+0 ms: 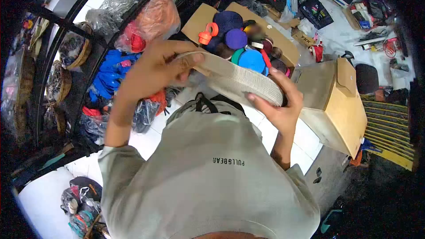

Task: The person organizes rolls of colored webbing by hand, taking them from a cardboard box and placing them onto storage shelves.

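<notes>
So the left hand (152, 68) is pinching the loose end of the beige strap (228, 76), and the right hand (285, 108) grips its roll, in front of the chest. Box (197, 20) of colorful rolls (251, 60) at 12 o'clock, cabinet (347, 113) at 3, plastic bags (160, 15) around 11, white tile floor (307, 137).

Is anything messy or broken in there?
The pale floor at the top right looks messy: a black packet and lots of odds and ends lie scattered about. I can't see anything spilled or broken.
</notes>
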Available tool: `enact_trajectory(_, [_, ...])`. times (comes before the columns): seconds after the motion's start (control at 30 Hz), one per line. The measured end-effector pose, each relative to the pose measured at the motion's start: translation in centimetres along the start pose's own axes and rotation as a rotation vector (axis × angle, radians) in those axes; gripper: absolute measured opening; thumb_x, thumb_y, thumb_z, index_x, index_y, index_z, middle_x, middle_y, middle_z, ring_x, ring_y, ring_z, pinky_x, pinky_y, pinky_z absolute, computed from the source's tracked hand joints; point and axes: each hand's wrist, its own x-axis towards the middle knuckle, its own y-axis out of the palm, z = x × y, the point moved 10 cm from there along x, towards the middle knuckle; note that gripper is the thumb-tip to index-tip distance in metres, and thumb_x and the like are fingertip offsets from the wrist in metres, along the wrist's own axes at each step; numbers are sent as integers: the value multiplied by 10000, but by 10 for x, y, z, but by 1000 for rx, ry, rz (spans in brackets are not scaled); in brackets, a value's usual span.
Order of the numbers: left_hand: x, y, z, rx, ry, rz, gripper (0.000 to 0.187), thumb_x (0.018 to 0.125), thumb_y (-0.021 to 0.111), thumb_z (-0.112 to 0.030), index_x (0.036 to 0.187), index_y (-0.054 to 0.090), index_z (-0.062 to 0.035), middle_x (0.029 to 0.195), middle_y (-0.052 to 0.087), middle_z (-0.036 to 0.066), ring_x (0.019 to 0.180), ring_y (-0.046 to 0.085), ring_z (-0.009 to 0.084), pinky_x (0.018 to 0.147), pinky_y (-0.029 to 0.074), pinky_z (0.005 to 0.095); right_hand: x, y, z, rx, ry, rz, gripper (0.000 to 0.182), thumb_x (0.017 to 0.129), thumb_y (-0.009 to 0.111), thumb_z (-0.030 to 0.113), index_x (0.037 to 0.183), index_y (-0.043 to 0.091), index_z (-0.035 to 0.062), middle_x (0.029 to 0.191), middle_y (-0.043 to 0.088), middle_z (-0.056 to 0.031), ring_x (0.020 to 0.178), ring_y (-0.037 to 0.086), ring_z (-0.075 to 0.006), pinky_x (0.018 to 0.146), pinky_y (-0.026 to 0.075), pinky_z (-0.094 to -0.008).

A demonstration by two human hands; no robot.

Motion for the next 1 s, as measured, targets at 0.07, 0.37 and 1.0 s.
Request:
enact_trajectory(0.07, [-4, 5, 12, -248, -129, 94, 288, 918, 621, -256, 1036, 679, 0, 607, 514, 5, 513, 475, 78, 480, 369, 242, 5, 3, 5, -69, -113, 16, 564, 615, 855, 68, 1140, 661, 1, 873, 686, -134, 692, 602, -200, 652, 483, -315])
enact_trajectory(0.37, [18, 32, 47, -563, -182, 247, 393, 957, 579, -365, 758, 602, -27, 501, 407, -52, 406, 347, 20, 388, 227, 200, -1, -1, 5, -140, -184, 84, 600, 596, 904, 111, 1122, 640, -3, 964, 700, -156, 808, 672, -257, 697, 520, -337])
enact_trajectory(1.0, [0, 49, 22, -343, -173, 196, 471, 970, 521, -434, 921, 702, -1, 571, 535, -8, 498, 458, 56, 467, 352, 226, -19, -29, -8, 44, -95, -77, 888, 557, 934, 116, 1326, 500, 24, 1039, 676, -138, 957, 656, -214, 847, 518, -328])
